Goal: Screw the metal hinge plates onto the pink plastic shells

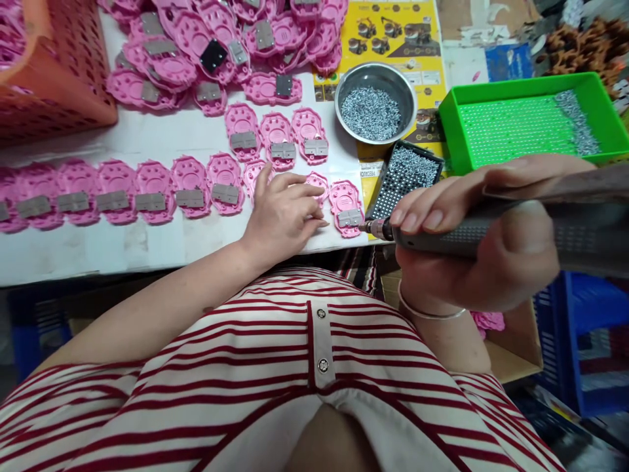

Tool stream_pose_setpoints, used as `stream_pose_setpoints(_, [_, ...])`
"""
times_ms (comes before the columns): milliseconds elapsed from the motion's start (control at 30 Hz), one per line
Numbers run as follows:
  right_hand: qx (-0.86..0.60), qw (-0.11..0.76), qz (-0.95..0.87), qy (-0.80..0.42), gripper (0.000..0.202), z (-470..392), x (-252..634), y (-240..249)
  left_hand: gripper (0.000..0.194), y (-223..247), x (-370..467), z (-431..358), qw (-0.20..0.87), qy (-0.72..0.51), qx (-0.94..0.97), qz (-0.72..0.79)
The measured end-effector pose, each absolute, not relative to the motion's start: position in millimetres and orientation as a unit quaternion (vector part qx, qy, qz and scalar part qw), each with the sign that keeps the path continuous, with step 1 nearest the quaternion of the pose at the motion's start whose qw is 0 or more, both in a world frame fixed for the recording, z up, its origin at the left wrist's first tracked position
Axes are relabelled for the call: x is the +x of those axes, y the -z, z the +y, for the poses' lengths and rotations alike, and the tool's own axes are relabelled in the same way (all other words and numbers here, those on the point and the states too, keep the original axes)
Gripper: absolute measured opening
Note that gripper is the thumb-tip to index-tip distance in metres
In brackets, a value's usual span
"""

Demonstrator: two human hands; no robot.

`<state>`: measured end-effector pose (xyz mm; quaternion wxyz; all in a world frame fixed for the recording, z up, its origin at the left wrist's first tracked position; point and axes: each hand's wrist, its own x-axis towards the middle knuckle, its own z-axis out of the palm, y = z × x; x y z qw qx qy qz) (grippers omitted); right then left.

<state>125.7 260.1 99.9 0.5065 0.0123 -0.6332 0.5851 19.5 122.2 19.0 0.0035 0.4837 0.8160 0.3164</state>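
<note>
My right hand (472, 242) is wrapped round a dark electric screwdriver (580, 226), held nearly level. Its bit tip meets or nearly meets the right edge of a pink plastic piece with a grey metal plate (346, 196) at the table's front edge. My left hand (285, 210) lies over other pink pieces just left of it, fingers spread, with nothing seen in them; it partly hides those pieces. A row of similar pink pieces (190, 180) runs off to the left, and three more (278, 134) lie above my left hand.
Small screws fill a steel bowl (344, 108); more are in a black perforated tray (381, 196) and a green tray (455, 131). Pink pieces (211, 29) are heaped at the back, beside an orange basket (63, 78). Below the table at right are a cardboard box (523, 347) and blue crate (560, 328).
</note>
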Motion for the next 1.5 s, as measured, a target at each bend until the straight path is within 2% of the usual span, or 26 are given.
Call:
stream_pose_setpoints(133, [-0.002,0.5,-0.632,-0.593,0.011,259.1,113.2,-78.2,0.011,-20.2,9.5,106.5,0.001,-0.278,0.487,0.828])
stream_pose_setpoints(333, [-0.004,0.479,-0.619,-0.622,0.031,255.9,103.6,-62.3,0.007,-28.5,-2.1,100.0,0.027,-0.268,0.524,0.808])
stream_pose_setpoints(700, [0.004,0.489,-0.646,-0.587,0.014,255.4,105.1,-72.4,0.018,-29.5,-27.0,90.7,-0.044,-0.198,0.659,0.724])
stream_pose_setpoints(1067, [-0.001,0.465,-0.644,-0.608,0.022,256.6,110.8,-73.0,0.014,-21.9,-35.6,105.4,-0.047,-0.162,0.681,0.713])
stream_pose_setpoints(1233, [-0.004,0.442,-0.655,-0.613,0.02,256.3,113.3,-77.1,0.022,-16.5,-17.5,106.9,-0.115,-0.162,0.679,0.707])
stream_pose_setpoints(1500, [0.001,0.467,-0.646,-0.603,0.022,257.6,111.9,-74.2,0.025,-17.2,3.9,94.9,-0.109,-0.186,0.681,0.7])
